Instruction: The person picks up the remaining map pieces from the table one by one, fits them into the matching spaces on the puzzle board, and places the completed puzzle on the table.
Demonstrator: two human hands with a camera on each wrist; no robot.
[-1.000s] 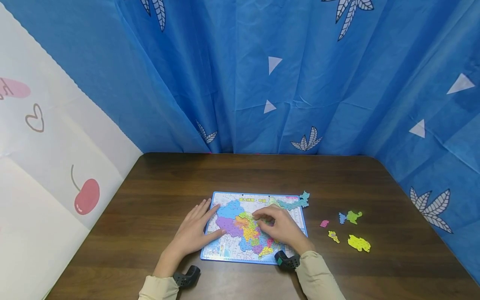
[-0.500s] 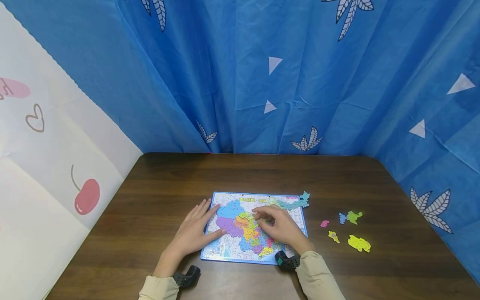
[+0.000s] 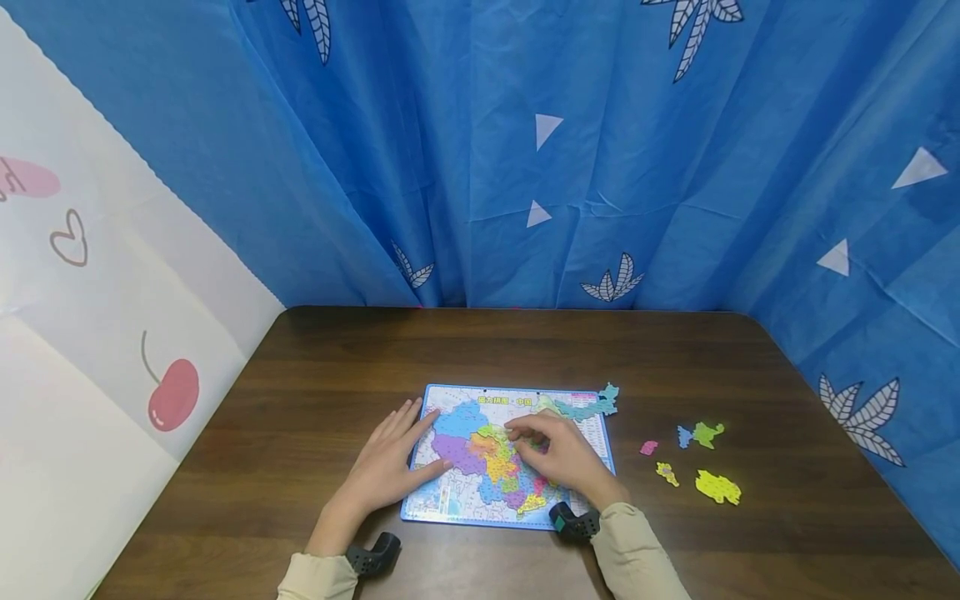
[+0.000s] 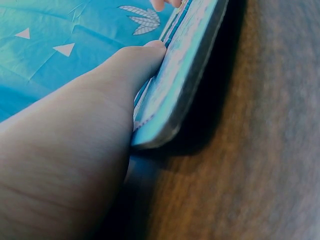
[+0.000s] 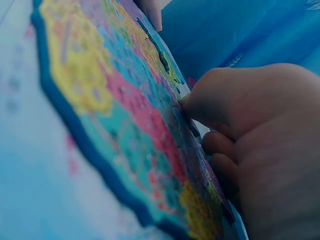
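A map jigsaw board point(image 3: 441, 395) with a blue border lies on the table, much of its map covered with coloured pieces. My left hand point(image 3: 386, 467) is spread over its left edge, fingers straight, and the thumb point(image 4: 147, 57) rests along the board in the left wrist view. Over the middle of the map, my right hand point(image 3: 562, 450) has its fingers curled, with thumb and forefinger pinching a small puzzle piece against the board. That piece is mostly hidden by the fingers. A long teal puzzle piece point(image 3: 588, 409) juts past the board's upper right corner.
Loose pieces lie on the table point(image 3: 795, 517) right of the board: yellow point(image 3: 717, 487), green point(image 3: 707, 434), blue point(image 3: 685, 437), pink point(image 3: 648, 447) and a small yellow-and-purple one point(image 3: 667, 473). A blue curtain point(image 3: 420, 167) hangs behind the table's far edge.
The right hand's fingertips have shifted only very slightly over the middle of the map. The left hand, the board and the loose pieces stay where they were.
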